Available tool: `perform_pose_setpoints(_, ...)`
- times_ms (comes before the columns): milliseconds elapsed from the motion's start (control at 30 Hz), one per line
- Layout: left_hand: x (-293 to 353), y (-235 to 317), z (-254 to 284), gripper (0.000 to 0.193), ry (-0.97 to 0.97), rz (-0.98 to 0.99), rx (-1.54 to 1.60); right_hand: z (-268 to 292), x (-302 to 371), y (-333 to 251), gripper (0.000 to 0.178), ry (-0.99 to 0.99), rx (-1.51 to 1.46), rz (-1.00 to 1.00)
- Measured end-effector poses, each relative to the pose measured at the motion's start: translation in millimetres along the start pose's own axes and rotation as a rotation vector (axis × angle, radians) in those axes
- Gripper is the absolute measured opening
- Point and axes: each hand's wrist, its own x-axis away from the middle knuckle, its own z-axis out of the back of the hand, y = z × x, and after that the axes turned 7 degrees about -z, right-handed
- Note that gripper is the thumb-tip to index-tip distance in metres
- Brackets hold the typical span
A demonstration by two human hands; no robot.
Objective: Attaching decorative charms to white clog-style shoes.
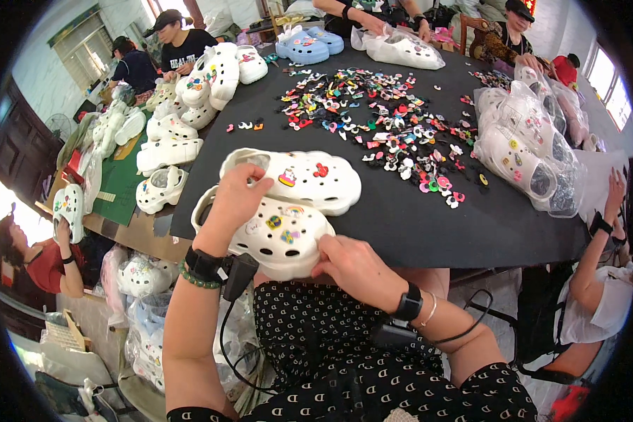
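Two white clogs lie side by side at the near left of the black table. The nearer clog (299, 250) carries several small charms, among them a rainbow. On the farther clog (337, 179) sit a red charm and a colourful one. My right hand (359, 271) grips the nearer clog at its toe end, thumb and fingers on the rim. Bent over that clog's opening, my left hand (235, 200) has its fingers curled in, thumb near the index finger. Whatever they may hold is too small or hidden to make out.
Loose shoe charms (401, 119) are heaped mid-table. Bagged white clogs (517, 151) lie to the right, blue clogs (306, 46) at the back. More white clogs (169, 155) are piled on the left table. Several people work around; one handles a bagged pair (401, 50).
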Motion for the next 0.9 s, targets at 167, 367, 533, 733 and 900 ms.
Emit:
perform_pose_setpoints(167, -3, -15, -15, 0.028, 0.172, -0.128, 0.003, 3, -30, 45, 0.019, 0.133, 0.161, 0.013)
perform_pose_setpoints(367, -7, 9, -23, 0.042, 0.161, -0.084, -0.175, 5, -27, 41, 0.019, 0.103, 0.108, 0.006)
perform_pose_setpoints(533, -10, 1, -27, 0.041, 0.166, -0.045, -0.175, 18, -20, 40, 0.022, -0.015, 0.146, 0.074)
perform_pose_setpoints(733, -8, -2, -29, 0.038, 0.216, -0.138, -0.153, 59, -13, 51, 0.019, -0.099, 0.193, 0.032)
perform_pose_setpoints(900, -5, -2, -29, 0.038, 0.244, -0.156, -0.188, 101, -3, 74, 0.018, -0.045, 0.358, -0.081)
